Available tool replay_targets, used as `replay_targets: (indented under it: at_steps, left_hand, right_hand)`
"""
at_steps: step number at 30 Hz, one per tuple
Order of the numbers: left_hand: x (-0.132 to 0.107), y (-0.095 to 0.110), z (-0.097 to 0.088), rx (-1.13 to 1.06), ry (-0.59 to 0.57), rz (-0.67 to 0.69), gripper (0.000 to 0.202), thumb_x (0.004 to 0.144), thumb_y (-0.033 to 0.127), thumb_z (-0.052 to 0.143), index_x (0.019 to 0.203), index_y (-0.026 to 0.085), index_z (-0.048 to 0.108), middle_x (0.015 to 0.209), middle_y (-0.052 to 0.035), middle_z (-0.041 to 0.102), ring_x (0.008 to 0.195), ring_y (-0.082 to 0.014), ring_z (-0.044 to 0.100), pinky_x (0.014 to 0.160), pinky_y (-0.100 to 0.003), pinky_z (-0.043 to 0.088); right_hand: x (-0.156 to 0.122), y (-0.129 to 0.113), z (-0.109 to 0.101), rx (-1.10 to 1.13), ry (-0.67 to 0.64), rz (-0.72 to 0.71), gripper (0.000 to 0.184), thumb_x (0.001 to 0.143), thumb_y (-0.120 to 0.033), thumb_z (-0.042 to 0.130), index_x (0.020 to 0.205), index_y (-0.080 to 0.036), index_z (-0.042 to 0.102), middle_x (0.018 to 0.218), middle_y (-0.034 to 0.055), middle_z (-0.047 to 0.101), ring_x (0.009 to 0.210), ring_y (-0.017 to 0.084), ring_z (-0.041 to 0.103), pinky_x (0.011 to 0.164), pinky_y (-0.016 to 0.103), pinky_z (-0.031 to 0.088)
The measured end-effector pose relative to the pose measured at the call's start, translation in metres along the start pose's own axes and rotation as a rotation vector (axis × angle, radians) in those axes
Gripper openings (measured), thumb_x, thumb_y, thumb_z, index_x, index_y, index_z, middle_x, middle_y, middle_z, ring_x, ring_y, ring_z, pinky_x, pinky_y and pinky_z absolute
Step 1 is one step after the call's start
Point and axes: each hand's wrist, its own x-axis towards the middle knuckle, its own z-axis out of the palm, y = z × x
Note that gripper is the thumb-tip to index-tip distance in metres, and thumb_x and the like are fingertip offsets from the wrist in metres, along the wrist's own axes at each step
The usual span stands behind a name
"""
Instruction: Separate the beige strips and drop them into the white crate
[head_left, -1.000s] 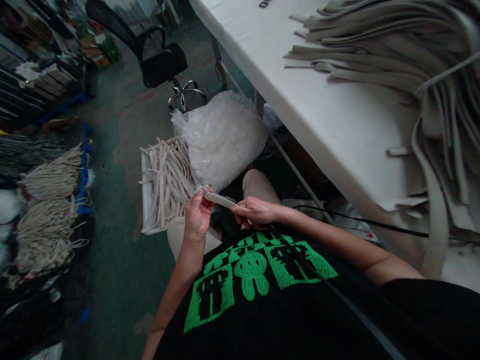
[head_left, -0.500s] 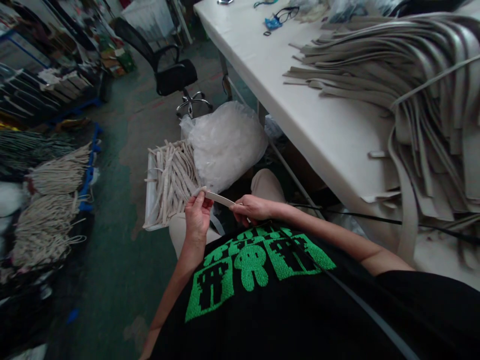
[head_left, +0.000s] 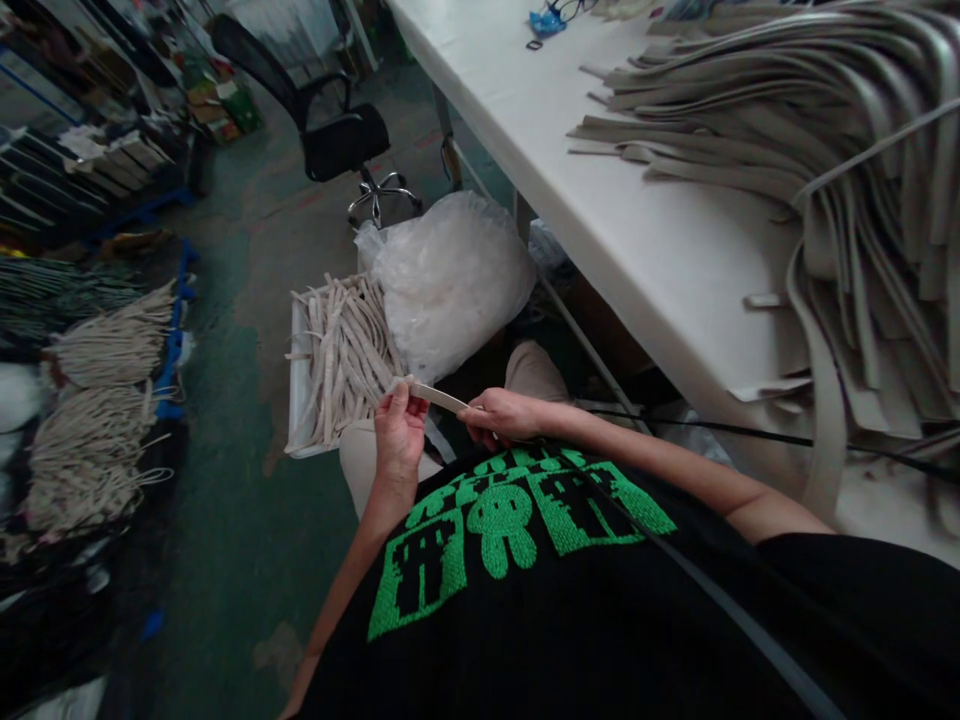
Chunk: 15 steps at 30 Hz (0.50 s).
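Note:
A narrow pale strap [head_left: 441, 398] stretches between my two hands, above my lap. My left hand [head_left: 402, 425] pinches one end of it between thumb and fingers. Its other end runs into my right hand [head_left: 504, 414], whose fingers are curled closed around it. Just beyond my left hand stands a white bin [head_left: 298, 425] filled with similar beige straps [head_left: 343, 345]. Part of the strap is hidden inside my fingers.
A large clear plastic bag [head_left: 454, 285] sits beside the bin. At the right, a white table [head_left: 600, 215] carries a thick bundle of grey-beige strips [head_left: 840, 150] hanging over its edge. An office chair [head_left: 345, 140] stands ahead. Bundled cords [head_left: 94, 440] lie at the left.
The view has shifted slightly, so the table and chair sit a little higher in the picture. Both hands keep nearly the same hold on the strap.

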Motion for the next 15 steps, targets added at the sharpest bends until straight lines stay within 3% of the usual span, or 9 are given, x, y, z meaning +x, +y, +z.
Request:
replay_targets:
  at_steps: [5, 11, 15]
  left_hand:
    - [0.001, -0.01, -0.004, -0.026, 0.032, -0.07, 0.033, 0.064, 0.034, 0.094, 0.078, 0.019, 0.069, 0.077, 0.0002, 0.075, 0.073, -0.013, 0.071, 0.072, -0.025, 0.053]
    - [-0.003, -0.024, -0.008, 0.009, -0.074, -0.186, 0.033, 0.065, 0.037, 0.093, 0.077, 0.016, 0.071, 0.073, -0.0007, 0.072, 0.063, -0.0117, 0.066, 0.061, -0.022, 0.051]
    - [0.01, -0.009, -0.021, -0.081, 0.109, -0.108, 0.032, 0.063, 0.029, 0.095, 0.076, 0.017, 0.068, 0.073, 0.0023, 0.072, 0.064, -0.0105, 0.066, 0.062, -0.021, 0.052]
  right_hand:
    - [0.011, -0.004, 0.002, 0.056, -0.058, -0.014, 0.044, 0.102, -0.043, 0.046, 0.072, -0.015, 0.061, 0.055, -0.0006, 0.063, 0.04, 0.008, 0.05, 0.043, 0.02, 0.039]
    - [0.032, -0.008, -0.008, 0.092, -0.097, -0.06, 0.055, 0.102, -0.057, 0.044, 0.074, -0.013, 0.061, 0.055, 0.0004, 0.063, 0.041, 0.007, 0.05, 0.046, 0.019, 0.042]
    - [0.027, -0.012, -0.019, 0.016, -0.098, -0.048, 0.041, 0.101, -0.049, 0.052, 0.086, -0.013, 0.065, 0.06, -0.0001, 0.065, 0.045, 0.009, 0.056, 0.049, 0.02, 0.044]
